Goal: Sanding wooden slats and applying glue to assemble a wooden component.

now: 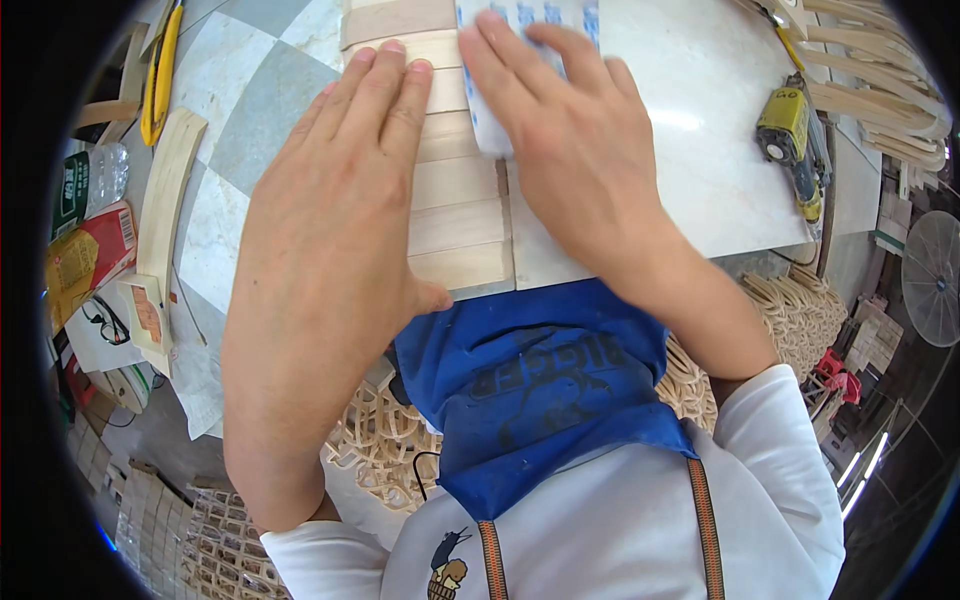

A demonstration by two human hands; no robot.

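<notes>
Tiled bench (250,90); red packet (105,240) at left

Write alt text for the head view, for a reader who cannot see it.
Seen from above, a person's left hand lies flat on a row of pale wooden slats on a marble worktop, while the right hand presses a white sheet with blue print against them. A yellow power tool lies to the right.

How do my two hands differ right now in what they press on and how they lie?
The left hand lies flat on the row of pale wooden slats, fingers together. The right hand presses a white rectangular sanding sheet with blue print, fingers spread, angled inward toward the left hand. Both are bare, palm down, on the pale stone-topped workbench.
</notes>
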